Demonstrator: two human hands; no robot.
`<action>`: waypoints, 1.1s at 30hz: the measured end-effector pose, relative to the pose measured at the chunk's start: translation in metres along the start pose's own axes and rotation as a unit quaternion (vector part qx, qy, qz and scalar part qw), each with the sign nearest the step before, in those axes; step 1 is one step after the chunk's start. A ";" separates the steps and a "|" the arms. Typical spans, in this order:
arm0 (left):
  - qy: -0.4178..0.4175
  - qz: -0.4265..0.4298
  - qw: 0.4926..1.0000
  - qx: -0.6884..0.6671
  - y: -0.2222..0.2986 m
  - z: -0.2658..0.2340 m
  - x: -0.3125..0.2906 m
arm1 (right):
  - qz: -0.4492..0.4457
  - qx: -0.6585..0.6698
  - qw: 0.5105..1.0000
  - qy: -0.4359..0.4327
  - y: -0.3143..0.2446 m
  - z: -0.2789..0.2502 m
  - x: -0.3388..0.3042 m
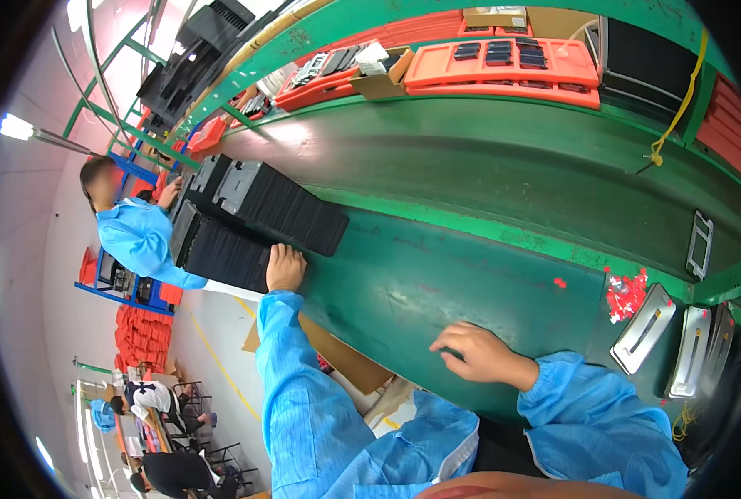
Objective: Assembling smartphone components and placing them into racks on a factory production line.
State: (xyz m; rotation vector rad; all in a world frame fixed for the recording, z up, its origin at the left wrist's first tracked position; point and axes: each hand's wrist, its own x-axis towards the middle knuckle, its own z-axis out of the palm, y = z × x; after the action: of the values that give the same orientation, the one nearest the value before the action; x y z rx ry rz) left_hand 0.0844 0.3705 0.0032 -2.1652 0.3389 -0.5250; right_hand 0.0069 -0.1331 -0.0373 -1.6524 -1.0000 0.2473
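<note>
My left hand (285, 268) rests at the near end of a row of black ribbed parts (225, 254), its fingers laid against the last piece. A second row of black parts (291, 208) stands beside it, farther back on the green bench. Over the bench's front part is my right hand (468, 349), with nothing in it. Its fingers are loosely bent and the thumb stands apart.
At the right lie small red-and-white pieces (627, 293), silver frames (643, 329) and another frame (700, 243). Red trays (503, 65) and a cardboard box (383, 79) line the shelf. A co-worker in blue (137, 237) stands beyond the black rows. A yellow cord (693, 91) hangs right.
</note>
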 end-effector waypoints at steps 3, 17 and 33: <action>-0.022 -0.012 1.000 -0.006 -0.011 0.021 -0.003 | 0.000 -0.014 1.000 -0.001 -0.002 -0.005 -0.010; 0.008 -0.014 1.000 -0.020 -0.056 0.089 -0.009 | 0.042 -0.019 0.999 0.002 -0.005 -0.008 -0.006; 0.006 0.085 0.990 0.114 0.032 -0.111 0.120 | -0.002 -0.075 0.997 -0.005 -0.004 0.000 -0.008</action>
State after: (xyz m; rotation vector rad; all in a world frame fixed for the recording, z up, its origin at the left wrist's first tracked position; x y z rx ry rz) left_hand 0.1341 0.2257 0.0675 -1.8939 0.4437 -0.4576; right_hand 0.0002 -0.1389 -0.0359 -1.7853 -1.0503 0.1815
